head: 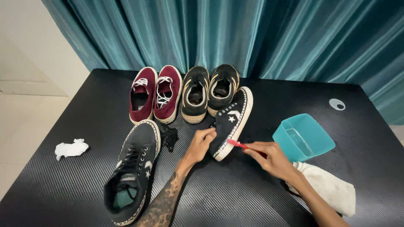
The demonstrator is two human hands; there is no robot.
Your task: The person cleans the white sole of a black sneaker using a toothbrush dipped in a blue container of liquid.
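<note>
— Across the black ribbed worktop [261, 193], what lies around the hands?

— Beside the right wrist, a teal plastic tub with water [304, 138], tilted against a crumpled off-white cloth [332, 188]. A wad of white tissue [70, 149] sits well apart at the left edge, and a small white round disc [337, 104] lies near the far right corner. A bundle of black laces [169, 137] rests between the near shoes.

— How many shoes?

— Six. Two maroon canvas shoes with white laces [154, 94], two black shoes with tan soles [209, 92], one black laced canvas sneaker with a patterned white sole edge [134, 168] lying near the left forearm, and its unlaced black canvas mate with a white star [232, 120], turned on its side.

— And the hands?

— The left hand [200, 143] is closed around that tipped sneaker's heel end, steadying it. The right hand [269, 156] pinches a slim red-handled brush [238, 144], its tip touching the rubber sole edge. Nothing blocks either hand. Shiny teal curtains [235, 33] hang in folds behind.
</note>
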